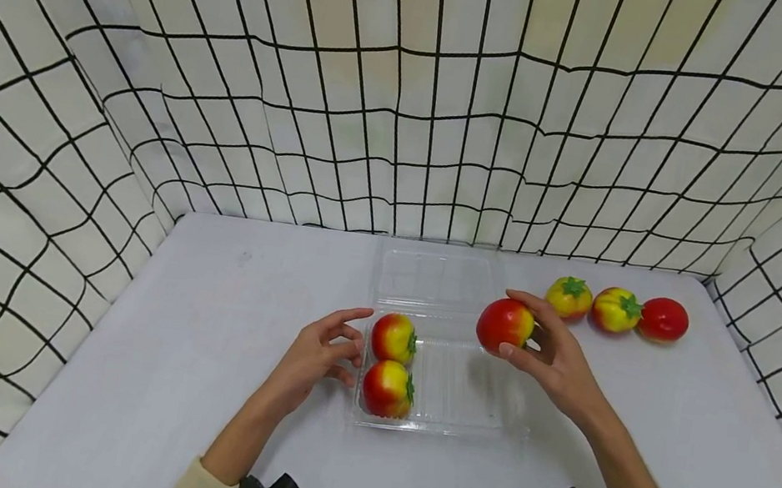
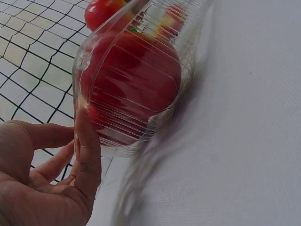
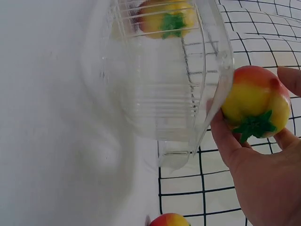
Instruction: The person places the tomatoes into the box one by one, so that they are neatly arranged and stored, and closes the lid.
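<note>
My right hand (image 1: pixel 556 357) holds a red-and-yellow toy fruit (image 1: pixel 503 327) between thumb and fingers, above the right side of a clear plastic clamshell box (image 1: pixel 453 388). The right wrist view shows the green leafy cap of this fruit (image 3: pixel 254 101) beside the box's rim (image 3: pixel 221 99). Two similar fruits, an upper one (image 1: pixel 392 338) and a lower one (image 1: pixel 387 389), lie in the box's left side. My left hand (image 1: pixel 317 355) is at the box's left wall, fingers loosely bent. Seen from the left wrist, its fingertips are right at the clear wall (image 2: pixel 87 70).
Beyond my right hand, a row holds two yellow-red fruits, one (image 1: pixel 569 298) beside another (image 1: pixel 614 310), and a red one (image 1: pixel 664 319). The box's lid (image 1: pixel 439 278) lies folded back. Black netting (image 1: pixel 409 120) surrounds the white table (image 1: pixel 203 385).
</note>
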Available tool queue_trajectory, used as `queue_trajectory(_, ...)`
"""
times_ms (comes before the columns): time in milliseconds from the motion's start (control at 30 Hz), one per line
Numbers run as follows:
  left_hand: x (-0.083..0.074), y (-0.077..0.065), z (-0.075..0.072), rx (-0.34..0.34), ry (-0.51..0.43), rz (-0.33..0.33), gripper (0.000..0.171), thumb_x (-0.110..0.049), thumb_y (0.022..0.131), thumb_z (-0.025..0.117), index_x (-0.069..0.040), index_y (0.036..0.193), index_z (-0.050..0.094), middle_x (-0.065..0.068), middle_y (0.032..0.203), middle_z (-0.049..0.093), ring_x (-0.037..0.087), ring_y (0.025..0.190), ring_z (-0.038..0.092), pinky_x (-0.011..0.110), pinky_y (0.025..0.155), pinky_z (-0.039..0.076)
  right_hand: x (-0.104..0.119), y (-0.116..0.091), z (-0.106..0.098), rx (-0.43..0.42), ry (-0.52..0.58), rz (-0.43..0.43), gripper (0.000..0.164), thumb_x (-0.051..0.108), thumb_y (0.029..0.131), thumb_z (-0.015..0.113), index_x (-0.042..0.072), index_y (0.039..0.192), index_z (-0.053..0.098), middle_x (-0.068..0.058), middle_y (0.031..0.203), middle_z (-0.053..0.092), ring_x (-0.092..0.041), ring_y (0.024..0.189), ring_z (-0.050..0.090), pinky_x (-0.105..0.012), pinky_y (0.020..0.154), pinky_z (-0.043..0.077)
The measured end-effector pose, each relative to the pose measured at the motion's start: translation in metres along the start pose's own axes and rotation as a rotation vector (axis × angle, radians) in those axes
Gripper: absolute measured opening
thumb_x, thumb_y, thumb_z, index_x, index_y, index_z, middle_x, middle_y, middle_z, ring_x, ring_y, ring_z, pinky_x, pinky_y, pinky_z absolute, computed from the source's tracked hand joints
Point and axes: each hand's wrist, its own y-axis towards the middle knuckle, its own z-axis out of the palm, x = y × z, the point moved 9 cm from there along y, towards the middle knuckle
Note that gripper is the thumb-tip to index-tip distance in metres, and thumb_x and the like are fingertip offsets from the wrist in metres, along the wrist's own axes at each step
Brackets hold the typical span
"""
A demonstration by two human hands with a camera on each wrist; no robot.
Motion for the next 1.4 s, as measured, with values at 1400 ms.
queue_trajectory(1400, 0.001, 0.001, 0.0, 0.001, 0.006, 0.003, 0.051, -0.009, 0.1, 0.066, -0.018, 0.149, 0.056, 0.008, 0.103, 0.062, 0.017, 0.079, 0.065, 0.025, 0.065, 0.063, -0.006, 0.013, 0.042, 0.022, -0.141, 0.081, 0.071, 0.027, 0.089, 0.083, 0.015, 0.15, 0.05, -0.009, 0.145, 0.056, -0.03, 0.13, 0.058, -0.044, 0.103, 0.059)
